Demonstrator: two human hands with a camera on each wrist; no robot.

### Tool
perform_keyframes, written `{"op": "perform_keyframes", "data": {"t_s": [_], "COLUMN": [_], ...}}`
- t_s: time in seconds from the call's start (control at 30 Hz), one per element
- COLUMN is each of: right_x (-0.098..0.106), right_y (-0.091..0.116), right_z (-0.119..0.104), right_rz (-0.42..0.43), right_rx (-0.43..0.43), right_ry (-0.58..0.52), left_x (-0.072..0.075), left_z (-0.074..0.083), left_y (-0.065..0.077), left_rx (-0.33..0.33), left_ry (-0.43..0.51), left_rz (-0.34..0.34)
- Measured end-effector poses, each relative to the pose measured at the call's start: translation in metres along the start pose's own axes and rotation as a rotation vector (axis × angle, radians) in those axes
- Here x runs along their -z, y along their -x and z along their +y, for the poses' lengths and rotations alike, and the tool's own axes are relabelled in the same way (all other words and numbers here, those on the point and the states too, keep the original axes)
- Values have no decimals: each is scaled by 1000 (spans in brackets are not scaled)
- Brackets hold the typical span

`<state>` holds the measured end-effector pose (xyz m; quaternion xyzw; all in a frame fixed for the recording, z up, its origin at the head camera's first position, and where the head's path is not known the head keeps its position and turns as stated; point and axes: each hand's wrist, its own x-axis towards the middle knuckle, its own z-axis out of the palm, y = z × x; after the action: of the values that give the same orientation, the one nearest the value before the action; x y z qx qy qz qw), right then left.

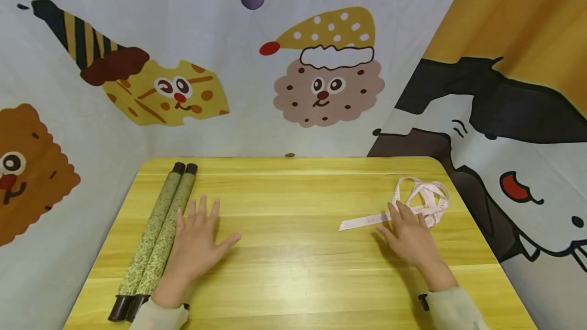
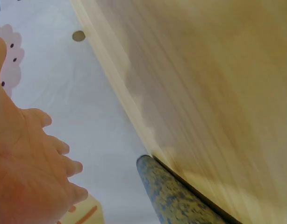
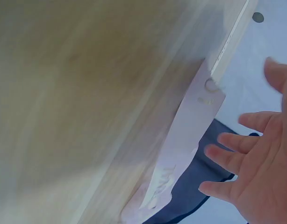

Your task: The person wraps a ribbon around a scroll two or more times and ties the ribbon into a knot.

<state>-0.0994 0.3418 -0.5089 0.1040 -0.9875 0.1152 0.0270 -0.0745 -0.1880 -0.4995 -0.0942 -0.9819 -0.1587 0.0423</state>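
Two rolled scrolls lie side by side on the table's left side, the outer scroll [image 1: 148,233] and the inner scroll [image 1: 162,242]; both have green floral covers and dark end knobs. My left hand [image 1: 196,241] hovers beside them, fingers spread and palm down, overlapping the inner one's edge in the head view. Nothing is in its grasp in the left wrist view. At the right lies a loosely looped pale pink ribbon [image 1: 362,222] with printed lettering, one end stretched leftward. Over it is my right hand [image 1: 408,236], its loosely extended fingers apart from the ribbon [image 3: 181,140] in the right wrist view.
Everything lies on a yellow wood-grain table [image 1: 284,269] with rounded far corners. A cloth backdrop [image 1: 215,29] printed with cartoon figures hangs behind the far edge and along both sides.
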Motion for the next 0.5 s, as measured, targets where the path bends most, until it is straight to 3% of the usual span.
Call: {"op": "perform_keyframes", "data": {"t_s": [0.27,0.5], "right_x": [-10,-18], "right_y": [-7,-15], "right_z": [-5,-8], "right_rz": [135,138], "right_rx": [143,192], "right_ry": [45,78], "left_x": [-6,-16], "left_z": [21,47], "left_y": [-7,-15], "left_rx": [-24,-88], "left_ry": [37,69], "left_rz": [-22,-16]}}
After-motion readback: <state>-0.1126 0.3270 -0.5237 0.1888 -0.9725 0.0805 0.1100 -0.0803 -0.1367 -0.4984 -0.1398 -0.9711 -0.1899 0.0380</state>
